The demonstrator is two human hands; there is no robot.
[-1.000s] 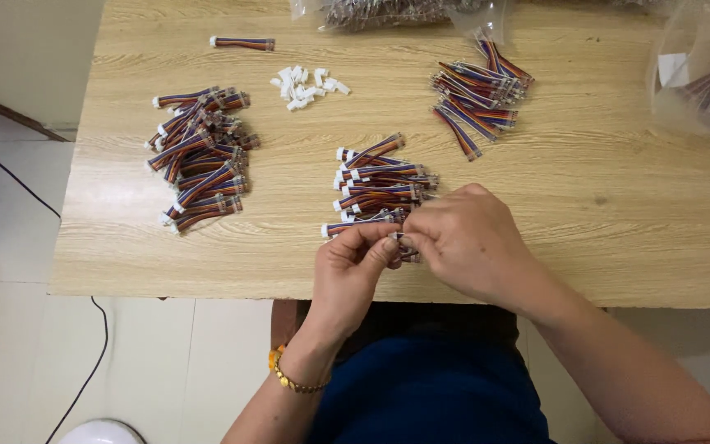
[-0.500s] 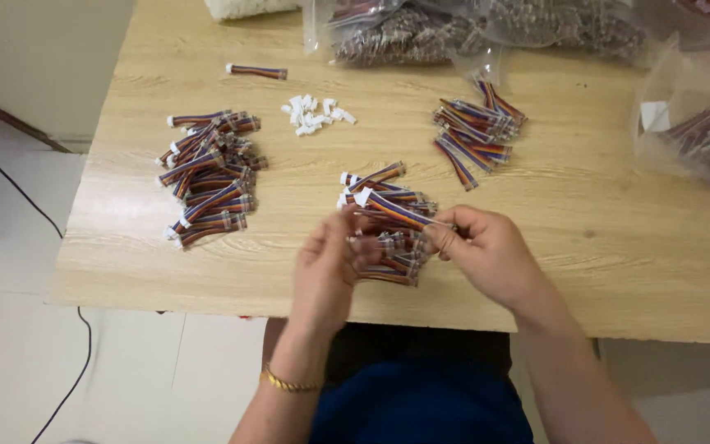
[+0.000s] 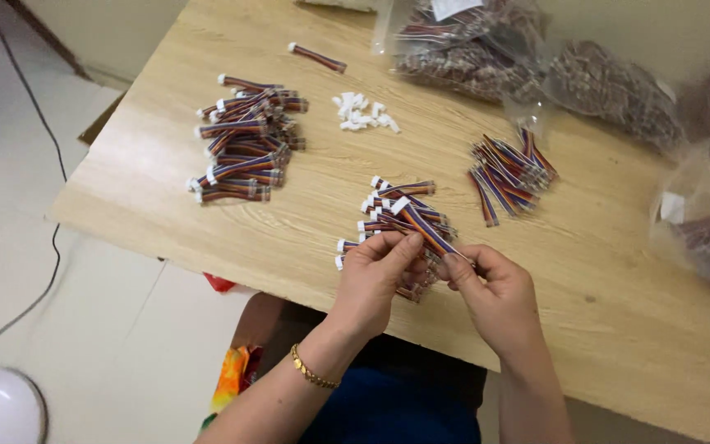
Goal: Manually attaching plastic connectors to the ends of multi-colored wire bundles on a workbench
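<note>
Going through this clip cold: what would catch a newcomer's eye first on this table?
Most likely the two hands at the near edge: the left hand and right hand pinch one striped ribbon cable above a small cable pile. Next, the bigger heap of cables at far left and the little cluster of white connectors mid-table.

We cannot see the near part of the middle cable pile (image 3: 400, 215), which our left hand (image 3: 374, 284) and right hand (image 3: 495, 296) cover. The clear bags (image 3: 486, 57) at the desk (image 3: 601, 279) far edge hold contents too blurred to tell apart, and the picture's top edge cuts them. The bag (image 3: 704, 230) at the right edge runs out of view. The white connectors (image 3: 363, 113) are too small to make out.
</note>
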